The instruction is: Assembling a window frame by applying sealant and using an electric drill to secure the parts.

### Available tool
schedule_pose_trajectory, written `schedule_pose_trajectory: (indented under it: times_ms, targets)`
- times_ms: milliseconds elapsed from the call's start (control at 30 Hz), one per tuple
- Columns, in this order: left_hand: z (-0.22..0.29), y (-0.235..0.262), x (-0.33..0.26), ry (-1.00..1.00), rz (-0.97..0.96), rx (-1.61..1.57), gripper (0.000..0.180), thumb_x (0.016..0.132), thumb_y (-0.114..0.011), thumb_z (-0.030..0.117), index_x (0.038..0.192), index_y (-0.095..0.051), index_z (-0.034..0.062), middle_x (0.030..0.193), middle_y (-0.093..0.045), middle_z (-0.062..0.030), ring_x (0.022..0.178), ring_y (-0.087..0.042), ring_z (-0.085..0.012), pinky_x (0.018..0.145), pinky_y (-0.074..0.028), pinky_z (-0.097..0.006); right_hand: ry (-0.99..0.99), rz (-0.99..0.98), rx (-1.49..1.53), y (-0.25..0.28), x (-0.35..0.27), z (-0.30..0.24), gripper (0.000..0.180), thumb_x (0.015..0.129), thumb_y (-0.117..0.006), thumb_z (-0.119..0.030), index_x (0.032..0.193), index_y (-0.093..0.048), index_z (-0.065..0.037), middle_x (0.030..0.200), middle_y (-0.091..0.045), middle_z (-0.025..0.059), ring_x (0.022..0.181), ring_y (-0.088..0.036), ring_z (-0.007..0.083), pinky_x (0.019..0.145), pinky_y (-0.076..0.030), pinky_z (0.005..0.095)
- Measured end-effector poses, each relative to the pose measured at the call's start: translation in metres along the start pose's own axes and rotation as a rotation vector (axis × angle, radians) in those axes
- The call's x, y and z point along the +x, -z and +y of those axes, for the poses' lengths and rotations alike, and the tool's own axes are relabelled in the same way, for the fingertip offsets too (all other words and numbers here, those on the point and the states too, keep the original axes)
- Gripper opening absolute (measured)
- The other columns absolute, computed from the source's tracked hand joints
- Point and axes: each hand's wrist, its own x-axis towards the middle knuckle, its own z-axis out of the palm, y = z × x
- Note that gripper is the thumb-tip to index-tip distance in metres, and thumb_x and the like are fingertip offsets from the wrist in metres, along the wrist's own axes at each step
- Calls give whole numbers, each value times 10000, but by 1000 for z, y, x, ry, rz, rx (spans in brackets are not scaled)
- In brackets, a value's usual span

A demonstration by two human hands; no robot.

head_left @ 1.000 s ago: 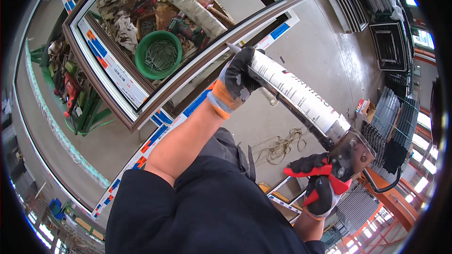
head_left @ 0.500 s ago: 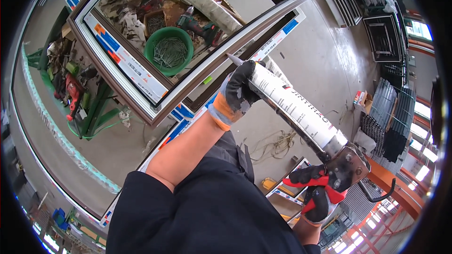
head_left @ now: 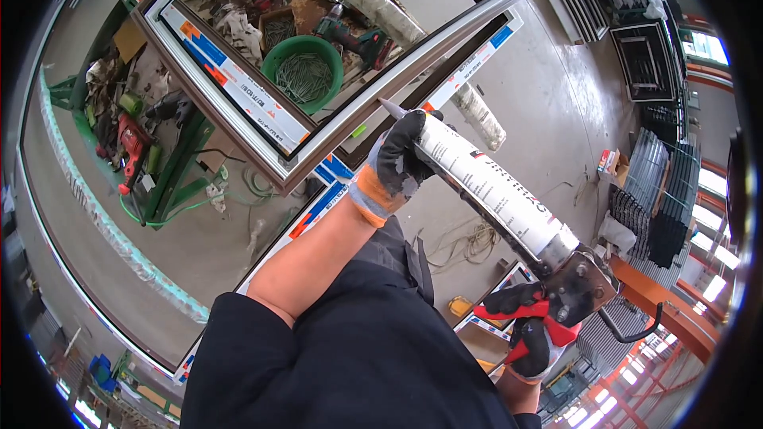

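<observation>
My left hand (head_left: 391, 163), in a black and orange work glove, is wrapped round the front end of a caulking gun's white sealant cartridge (head_left: 493, 191). My right hand (head_left: 528, 338), gloved in black and grey, grips the red handle of the caulking gun (head_left: 582, 290). The gun lies slantwise, its grey nozzle (head_left: 391, 109) pointing to the upper left. The nozzle's tip is at the near rail of a brown and silver window frame (head_left: 350, 131); whether it touches, I cannot tell. A bent black rod sticks out behind the gun's handle.
Through the frame show a green bowl of screws (head_left: 303, 73) and a cordless drill (head_left: 350, 38). A red power tool (head_left: 133, 155) lies on a green stand at left. Below sits another taped frame (head_left: 326, 202). Cord (head_left: 469, 245) lies on the floor; metal profiles (head_left: 671, 199) are stacked at right.
The window frame and the bowl have shifted slightly right in view. The caulking gun stays in both hands, its nozzle a little farther left and lower against the rail.
</observation>
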Motion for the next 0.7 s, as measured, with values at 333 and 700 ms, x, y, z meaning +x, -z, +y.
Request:
schedule_pose_trajectory:
  times_ms: [333, 700]
  targets:
    - [8, 2, -41, -53, 96, 96, 436, 906, -612, 356, 1174, -567, 16, 1040, -646, -138, 966, -653, -256, 876, -543, -410, -46, 4, -87, -17, -38, -2, 391, 749, -576, -135, 1066, -460, 63, 785, -581, 184, 712, -632, 335, 681, -539, 448]
    - [16, 15, -83, -65, 90, 49, 430, 917, -606, 339, 1180, -555, 3, 1049, -638, -149, 970, -646, -278, 881, -536, -441, -74, -50, -93, -20, -76, 4, 416, 745, -577, -136, 1096, -456, 51, 790, -580, 181, 740, -628, 333, 713, -528, 463]
